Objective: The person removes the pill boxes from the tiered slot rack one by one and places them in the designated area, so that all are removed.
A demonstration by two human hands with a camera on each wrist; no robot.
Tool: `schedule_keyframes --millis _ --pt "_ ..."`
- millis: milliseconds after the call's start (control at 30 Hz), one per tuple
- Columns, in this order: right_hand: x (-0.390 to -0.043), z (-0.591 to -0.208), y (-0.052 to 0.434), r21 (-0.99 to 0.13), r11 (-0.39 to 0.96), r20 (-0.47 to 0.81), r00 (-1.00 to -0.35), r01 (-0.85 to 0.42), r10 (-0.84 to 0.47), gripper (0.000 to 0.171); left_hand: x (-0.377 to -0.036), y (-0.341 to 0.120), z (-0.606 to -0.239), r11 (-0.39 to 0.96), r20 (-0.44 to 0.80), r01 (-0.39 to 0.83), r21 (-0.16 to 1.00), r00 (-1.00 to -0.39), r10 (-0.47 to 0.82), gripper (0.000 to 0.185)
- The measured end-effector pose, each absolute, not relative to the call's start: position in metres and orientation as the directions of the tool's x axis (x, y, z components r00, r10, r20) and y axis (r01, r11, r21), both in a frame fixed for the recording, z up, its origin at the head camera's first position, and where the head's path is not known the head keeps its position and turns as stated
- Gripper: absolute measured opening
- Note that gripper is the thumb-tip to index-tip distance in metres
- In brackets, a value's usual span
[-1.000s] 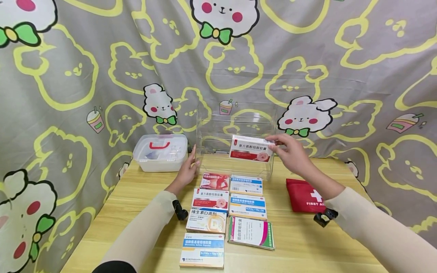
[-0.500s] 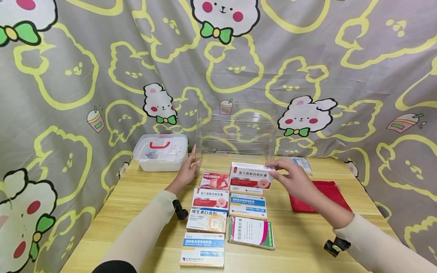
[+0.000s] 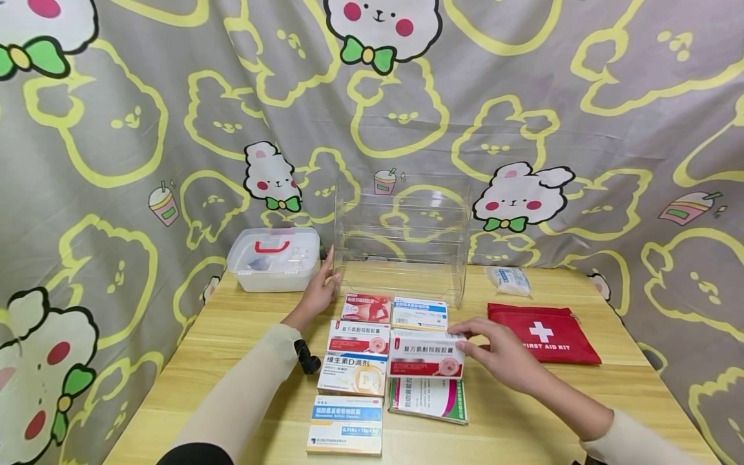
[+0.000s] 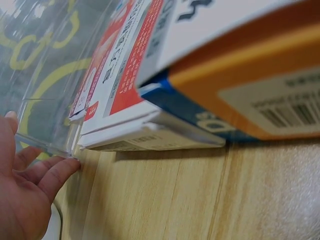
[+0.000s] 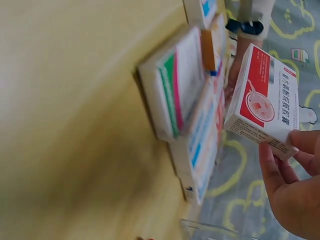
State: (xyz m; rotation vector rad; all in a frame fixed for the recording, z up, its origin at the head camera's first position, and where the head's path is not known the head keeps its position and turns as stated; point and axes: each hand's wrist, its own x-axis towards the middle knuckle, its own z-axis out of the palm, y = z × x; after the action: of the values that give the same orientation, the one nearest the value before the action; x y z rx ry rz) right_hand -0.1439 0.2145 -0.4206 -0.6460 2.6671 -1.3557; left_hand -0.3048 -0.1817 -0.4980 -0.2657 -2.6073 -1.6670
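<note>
Red-and-white, the medicine box (image 3: 426, 353) sits pinched in the right hand (image 3: 500, 352), fingers on its top edge and thumb under its right end, held just above the two columns of other medicine boxes (image 3: 356, 374) lying flat on the wooden surface (image 3: 523, 413). In the right wrist view the box (image 5: 265, 100) is clear of the boxes below it (its red face with a round picture turned toward the camera). Left hand (image 3: 321, 289) lies with straight fingers against the lower left corner of the clear acrylic rack (image 3: 401, 236), gripping nothing; the left wrist view shows the fingertips (image 4: 60, 170) touching the rack's edge. Beside the rack on the left stands a white lidded case (image 3: 273, 258); to the right lies a red first-aid pouch (image 3: 543, 332), with a small plastic packet (image 3: 508, 279) behind it.
</note>
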Motion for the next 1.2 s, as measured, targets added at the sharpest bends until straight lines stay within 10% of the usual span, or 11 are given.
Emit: schedule_keyframes --millis 1200 --pt "-0.080 -0.475 0.220 -0.823 0.555 -0.222 -0.831 -0.121 -0.510 0.016 -0.305 -0.181 -0.496 0.416 0.124 0.168 0.894 -0.984 0.131 0.073"
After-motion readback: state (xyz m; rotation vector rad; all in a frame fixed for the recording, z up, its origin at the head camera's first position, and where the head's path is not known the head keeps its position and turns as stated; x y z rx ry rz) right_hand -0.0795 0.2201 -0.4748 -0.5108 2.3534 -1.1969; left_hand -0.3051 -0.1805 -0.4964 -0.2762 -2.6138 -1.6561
